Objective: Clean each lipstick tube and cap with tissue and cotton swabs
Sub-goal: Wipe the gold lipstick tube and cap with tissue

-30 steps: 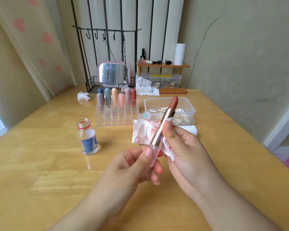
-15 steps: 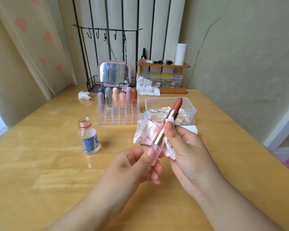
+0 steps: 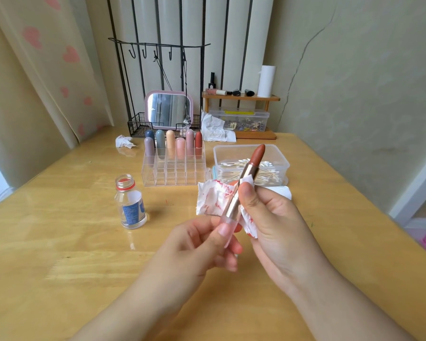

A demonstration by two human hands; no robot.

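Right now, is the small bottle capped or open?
Open: the small bottle stands upright on the table, its mouth bare, no cap.

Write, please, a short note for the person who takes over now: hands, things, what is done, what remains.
Left hand pinches the clear base of the open lipstick.
Right hand presses a stained tissue around its gold tube.
Six capped lipsticks stand in the clear rack; cotton swabs wait in the box.
Done: nothing certain.
Left: finish this tube, its cap, the rest.

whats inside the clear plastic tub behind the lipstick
The clear tub holds a loose pile of cotton swabs with white tips and pale sticks. The raised lipstick covers the middle of the pile, so anything beneath there is hidden.
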